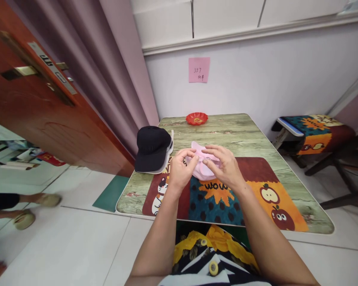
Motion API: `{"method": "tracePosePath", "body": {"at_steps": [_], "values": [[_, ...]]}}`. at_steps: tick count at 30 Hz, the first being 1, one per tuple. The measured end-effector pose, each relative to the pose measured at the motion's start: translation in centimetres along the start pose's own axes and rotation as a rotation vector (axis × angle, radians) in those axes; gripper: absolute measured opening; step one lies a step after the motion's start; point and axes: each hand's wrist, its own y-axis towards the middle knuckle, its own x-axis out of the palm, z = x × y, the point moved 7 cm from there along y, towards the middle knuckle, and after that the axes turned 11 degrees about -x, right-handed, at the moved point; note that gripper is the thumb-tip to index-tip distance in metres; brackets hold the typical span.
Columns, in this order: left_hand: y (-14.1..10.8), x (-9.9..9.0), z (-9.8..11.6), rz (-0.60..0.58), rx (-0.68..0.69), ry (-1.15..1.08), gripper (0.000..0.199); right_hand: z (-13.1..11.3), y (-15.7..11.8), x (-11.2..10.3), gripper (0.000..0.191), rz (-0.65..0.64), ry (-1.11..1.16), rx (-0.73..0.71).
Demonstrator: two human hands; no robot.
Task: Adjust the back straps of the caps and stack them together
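Observation:
My left hand (181, 167) pinches the left side of a pink cap (203, 174) between thumb and fingers. On the cap's other side, my right hand (223, 165) grips the fabric with its thumb in front and fingers behind. The soft, partly folded cap is over the patterned mat (197, 206), and the fingers hide much of it. To the left of my hands lies a black cap (152, 145) on top of a pale one, whose edge (168, 161) shows below it.
A red scalloped dish (197, 118) stands at the back of the wood-patterned table (223, 137). A pink note (199, 70) is on the wall. On the left are a wooden door (62, 119), a curtain and another person's feet (49, 200). A stool (313, 127) stands at right.

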Motion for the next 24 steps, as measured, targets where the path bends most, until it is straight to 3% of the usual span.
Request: {"method": "tracePosePath", "body": {"at_steps": [2,7,10,14,19,24], "values": [[0.0,0.2,0.3,-0.014,0.020,-0.007,0.013,-0.4,0.2,0.1,0.016,-0.017,0.100,0.001],[0.6,1.4,-0.1,-0.157,0.060,0.089,0.020,0.6,0.0,0.3,0.025,0.020,0.355,0.113],[0.6,2.5,-0.5,-0.277,0.094,0.281,0.042,1.5,-0.3,0.2,0.026,0.069,0.415,0.191],[0.5,3.3,-0.9,-0.278,0.099,0.366,0.060,2.1,-0.4,0.0,0.028,0.129,0.467,0.247],[0.7,3.8,-1.3,-0.214,0.097,0.383,0.039,2.2,-0.3,0.1,0.033,0.124,0.502,0.257],[0.8,3.4,-1.0,-0.231,0.133,0.272,0.019,2.6,-0.4,0.1,0.033,0.135,0.490,0.268]]}}
